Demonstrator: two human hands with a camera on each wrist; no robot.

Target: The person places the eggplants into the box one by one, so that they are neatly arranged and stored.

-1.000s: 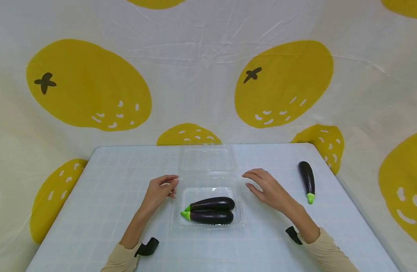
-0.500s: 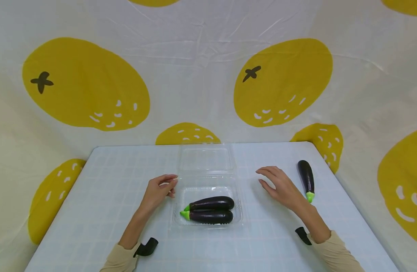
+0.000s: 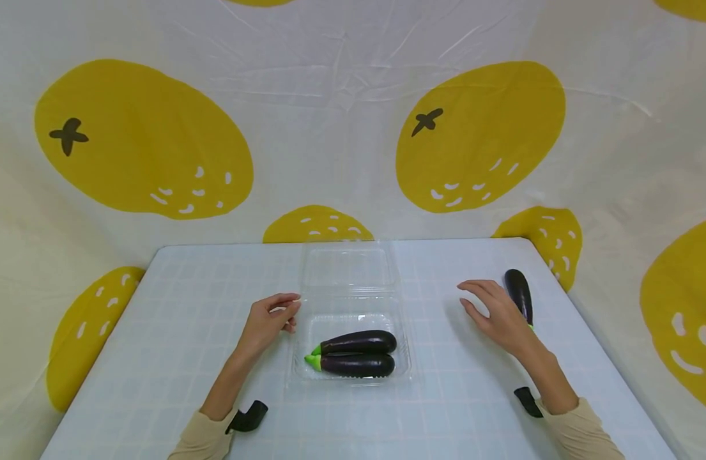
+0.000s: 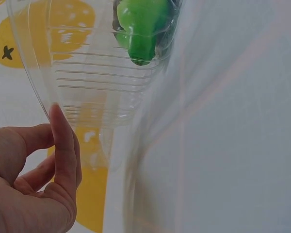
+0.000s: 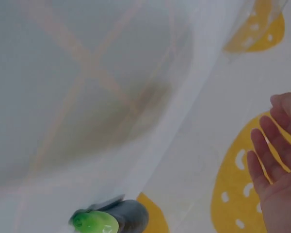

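A clear plastic clamshell box (image 3: 341, 321) stands at the middle of the table with its lid (image 3: 349, 268) laid back. Two dark eggplants (image 3: 358, 343) with green stems lie side by side in its base, stems to the left. My left hand (image 3: 266, 324) pinches the box's left edge near the hinge; the left wrist view shows fingertips (image 4: 57, 112) right at the rim. My right hand (image 3: 499, 319), fingers loosely bent and holding nothing, hovers just left of a third eggplant (image 3: 518, 292), partly covering it. That eggplant's green stem (image 5: 94, 222) shows in the right wrist view.
The white table (image 3: 209, 281) ends at a cloth backdrop (image 3: 329, 147) printed with big yellow fruit. Black wrist straps (image 3: 249, 416) sit at both cuffs.
My right hand has moved right, away from the box and toward the lone eggplant, whose stem it now partly hides. The left hand stays at the box's edge.
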